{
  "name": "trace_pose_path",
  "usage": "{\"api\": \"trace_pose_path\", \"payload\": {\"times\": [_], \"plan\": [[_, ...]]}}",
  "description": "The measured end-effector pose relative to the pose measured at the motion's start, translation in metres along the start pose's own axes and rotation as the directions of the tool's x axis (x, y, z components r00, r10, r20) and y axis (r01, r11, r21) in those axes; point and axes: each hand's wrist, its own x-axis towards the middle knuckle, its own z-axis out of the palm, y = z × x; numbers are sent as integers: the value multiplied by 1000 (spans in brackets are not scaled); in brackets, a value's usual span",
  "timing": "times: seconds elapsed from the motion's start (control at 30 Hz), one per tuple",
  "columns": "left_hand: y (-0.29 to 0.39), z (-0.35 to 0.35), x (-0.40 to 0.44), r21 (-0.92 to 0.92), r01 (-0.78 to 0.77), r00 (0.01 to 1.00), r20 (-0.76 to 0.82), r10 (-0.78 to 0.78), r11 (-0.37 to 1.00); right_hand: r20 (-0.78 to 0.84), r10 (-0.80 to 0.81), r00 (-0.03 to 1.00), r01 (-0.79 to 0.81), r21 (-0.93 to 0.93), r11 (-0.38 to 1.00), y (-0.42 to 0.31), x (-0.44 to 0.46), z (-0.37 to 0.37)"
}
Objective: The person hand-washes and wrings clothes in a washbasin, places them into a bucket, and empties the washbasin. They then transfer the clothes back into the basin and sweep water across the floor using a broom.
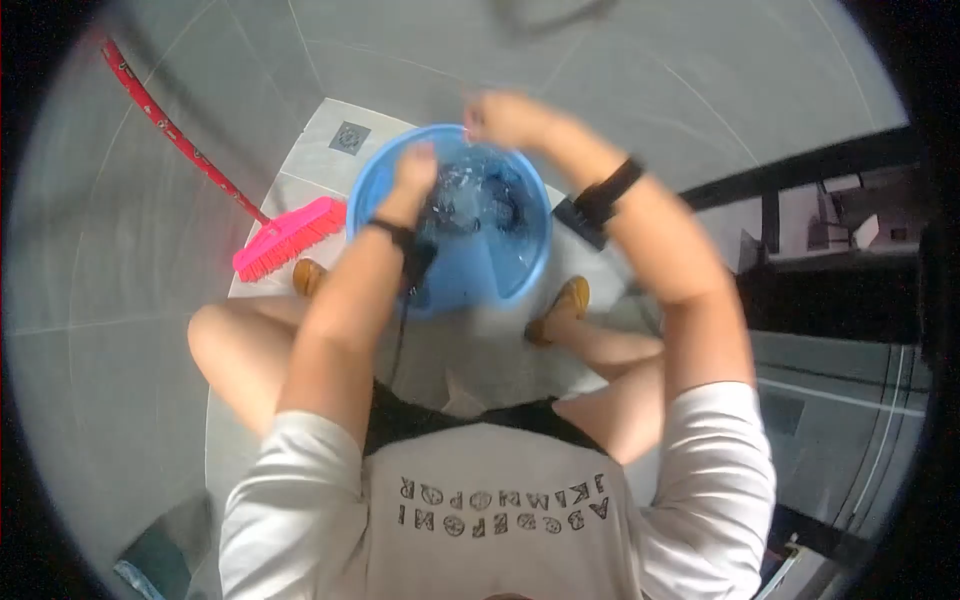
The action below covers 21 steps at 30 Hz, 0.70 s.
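Note:
A round blue basin (480, 265) stands on the floor between my feet, with water and dark cloth (500, 200) in it. Over the basin's upper left part is my left hand (415, 168), blurred, its fingers too smeared to read. My right hand (493, 120) is raised above the basin's far rim, its fingers curled together; what they hold, if anything, is too small to make out. Splashes show in the water below my hands. Each wrist wears a black band.
A pink broom (290, 238) with a red patterned handle leans at the left, beside the basin. A floor drain (350, 137) lies beyond it in the corner. Grey tiled walls rise at the left and ahead. A dark-framed glass panel (850, 280) stands at the right.

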Motion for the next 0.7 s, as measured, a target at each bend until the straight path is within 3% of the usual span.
{"api": "trace_pose_path", "payload": {"times": [0.03, 0.07, 0.1, 0.13, 0.17, 0.2, 0.23, 0.3, 0.4, 0.5, 0.53, 0.6, 0.63, 0.67, 0.7], "plan": [[-64, 32, 1, -236, 79, 996, -29, -88, 969, 0, 106, 994, -106, -51, 993, 15, 11, 45], [-88, 39, -19, -313, 167, 981, -45, -190, 935, 106, 245, 964, -248, 14, 969, 35, 21, 95], [-133, 57, -23, -310, 248, 968, 53, -243, 918, 102, 216, 971, -215, -22, 976, 62, 25, 145], [-149, 63, -39, -434, 344, 938, 110, -330, 833, 97, 374, 922, -377, 19, 926, 86, 30, 198], [-159, 64, -55, -442, 390, 920, 151, -362, 808, 141, 446, 884, -437, -88, 895, 80, 21, 209], [-164, 66, -63, -445, 439, 898, 193, -395, 780, 167, 532, 830, -532, -51, 845, 80, 19, 224], [-147, 65, -70, -438, 447, 894, 189, -406, 780, 177, 524, 833, -526, -44, 850, 86, 13, 235], [-122, 61, -85, -522, 632, 763, 292, -576, 573, 201, 615, 762, -625, -19, 781, 91, 8, 269], [-134, 78, -87, -579, 664, 735, 391, -554, 472, 402, 627, 667, -653, -89, 752, 91, 0, 304], [-136, 89, -75, -477, 679, 733, 419, -535, 558, 504, 623, 599, -595, -240, 767, 105, -8, 352], [-134, 89, -73, -477, 684, 729, 421, -540, 551, 455, 631, 629, -634, -169, 754, 104, -14, 356], [-128, 89, -66, -539, 745, 655, 479, -585, 393, 409, 637, 653, -664, -95, 742, 109, -20, 358], [-119, 87, -63, -540, 748, 649, 478, -591, 386, 406, 606, 685, -729, 397, 558, 110, -21, 346], [-107, 87, -61, -545, 766, 616, 476, -628, 340, 384, 587, 713, -595, 775, 215, 104, -23, 325], [-99, 88, -59, -551, 781, 582, 472, -662, 294, 360, 559, 747, -422, 907, -21, 81, -21, 278]]}}
